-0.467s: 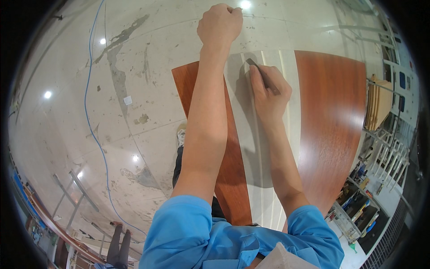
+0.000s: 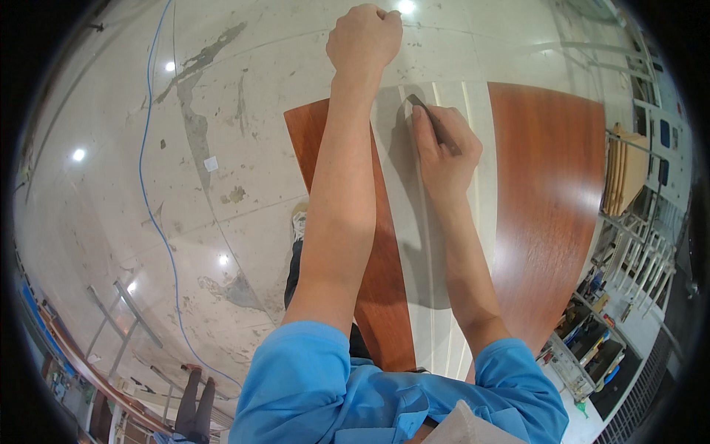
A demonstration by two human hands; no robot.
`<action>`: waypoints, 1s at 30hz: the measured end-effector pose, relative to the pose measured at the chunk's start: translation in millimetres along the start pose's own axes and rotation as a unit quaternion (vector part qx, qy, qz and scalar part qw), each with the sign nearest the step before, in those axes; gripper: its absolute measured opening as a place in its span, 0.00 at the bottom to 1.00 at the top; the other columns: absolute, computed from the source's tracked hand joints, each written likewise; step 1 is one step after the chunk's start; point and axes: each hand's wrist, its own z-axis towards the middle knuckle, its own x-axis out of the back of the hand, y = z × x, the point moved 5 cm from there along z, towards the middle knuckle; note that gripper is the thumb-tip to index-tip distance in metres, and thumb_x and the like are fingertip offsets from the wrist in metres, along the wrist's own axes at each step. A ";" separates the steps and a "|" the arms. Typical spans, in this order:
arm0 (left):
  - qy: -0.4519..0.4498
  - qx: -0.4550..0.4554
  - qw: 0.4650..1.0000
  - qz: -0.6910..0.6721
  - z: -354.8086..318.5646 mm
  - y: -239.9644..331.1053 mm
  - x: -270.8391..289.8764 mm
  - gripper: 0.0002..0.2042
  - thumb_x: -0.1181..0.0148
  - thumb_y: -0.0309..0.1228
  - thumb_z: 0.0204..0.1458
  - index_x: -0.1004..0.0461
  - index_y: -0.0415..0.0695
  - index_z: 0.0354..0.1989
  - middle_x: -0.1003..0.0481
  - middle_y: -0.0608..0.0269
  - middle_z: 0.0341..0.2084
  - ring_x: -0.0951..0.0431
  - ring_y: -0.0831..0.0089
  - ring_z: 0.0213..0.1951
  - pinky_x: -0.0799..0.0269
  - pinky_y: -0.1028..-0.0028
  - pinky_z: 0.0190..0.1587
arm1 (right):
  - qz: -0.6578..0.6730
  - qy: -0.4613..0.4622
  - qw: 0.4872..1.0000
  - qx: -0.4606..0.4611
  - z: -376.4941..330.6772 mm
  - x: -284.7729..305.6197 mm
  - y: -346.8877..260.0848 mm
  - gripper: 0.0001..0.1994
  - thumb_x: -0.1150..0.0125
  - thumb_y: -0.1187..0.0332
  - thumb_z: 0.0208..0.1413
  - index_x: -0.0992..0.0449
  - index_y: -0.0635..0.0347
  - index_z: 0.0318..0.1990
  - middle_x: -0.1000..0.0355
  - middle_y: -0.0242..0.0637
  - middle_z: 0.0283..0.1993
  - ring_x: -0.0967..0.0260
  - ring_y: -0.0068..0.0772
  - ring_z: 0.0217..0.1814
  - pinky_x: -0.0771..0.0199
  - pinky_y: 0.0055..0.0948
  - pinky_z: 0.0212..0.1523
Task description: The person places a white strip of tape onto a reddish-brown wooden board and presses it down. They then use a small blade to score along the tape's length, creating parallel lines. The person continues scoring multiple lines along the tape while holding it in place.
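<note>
My right hand (image 2: pixel 452 159) is closed on a slim, dark flat tool (image 2: pixel 433 122), its kind unclear, held at a slant with one end pointing up and left. That end is over the far part of a pale grey panel (image 2: pixel 399 214) with several whitish lengthwise lines. Reddish-brown wood-look boards flank it: a narrow board (image 2: pixel 388 296) on the left and a wide, glossy board (image 2: pixel 547 170) on the right. My left hand (image 2: pixel 364 37), fingers curled into a fist, is stretched out beyond the panel's far end. Whatever it may hold is hidden, and my left forearm crosses the narrow board.
A blue cable (image 2: pixel 164 237) runs along the stained floor on the left. On the right stand a cart of tools (image 2: pixel 592 348), stacked tan boards (image 2: pixel 625 174) and metal racks (image 2: pixel 643 259). Another person's legs (image 2: pixel 196 403) show at the lower left.
Almost nothing differs. My right hand and the dark tool have shifted very slightly toward the panel's far end; my left hand keeps its place.
</note>
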 end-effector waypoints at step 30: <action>-0.008 0.011 1.000 -0.002 0.4 1.1 0.8 0.22 0.43 0.45 0.66 0.16 0.36 0.49 0.16 0.39 0.47 0.16 0.42 0.51 0.22 0.50 0.54 | 0.033 0.017 0.999 0.002 -6.8 -3.6 4.9 0.03 0.31 0.77 0.64 0.17 0.68 0.37 0.27 0.36 0.27 0.33 0.24 0.25 0.34 0.26 0.27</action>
